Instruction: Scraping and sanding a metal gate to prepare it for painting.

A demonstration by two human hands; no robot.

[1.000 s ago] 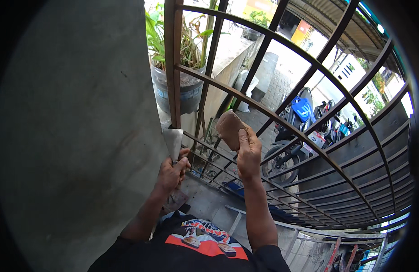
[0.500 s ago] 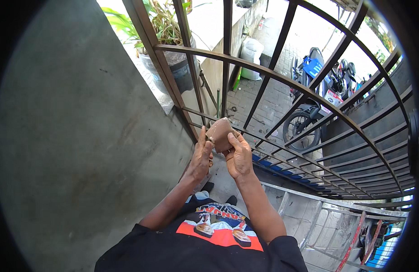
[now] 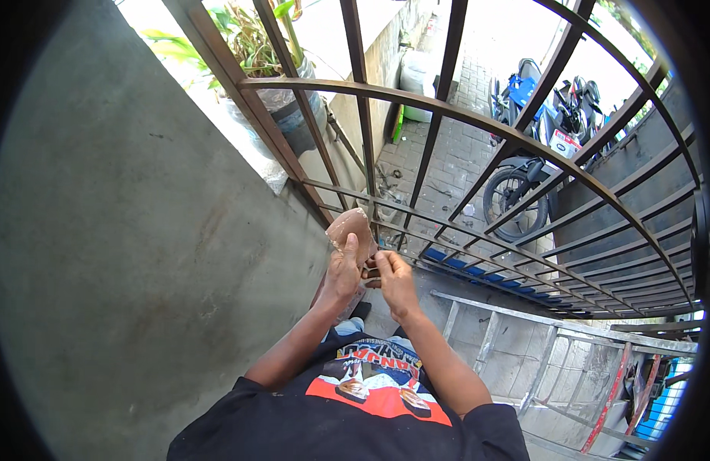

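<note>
A brown, bent sheet with a pale, worn edge, which looks like sandpaper [image 3: 349, 224], stands up out of my left hand [image 3: 342, 275]. The left thumb presses flat on its face and the fingers are behind it, mostly hidden. At the sheet's lower right edge, my right hand [image 3: 395, 283] is closed in a pinch, thumb against forefinger. Its fingertips meet the edge, though the exact contact is small and partly hidden. Both hands are in front of my body, close to the brown metal bars [image 3: 416, 209].
A grey plastered wall [image 3: 140, 246] fills the left side. Beyond the curved bars are a potted plant [image 3: 286, 115], a pale sack [image 3: 418, 81] and a parked motorcycle [image 3: 516, 196]. A metal ladder [image 3: 489, 338] lies at the lower right.
The sandpaper has turned more upright and shifted left, into my left hand's grip. My right hand has slid down from its face to its lower right edge. The view has shifted slightly.
</note>
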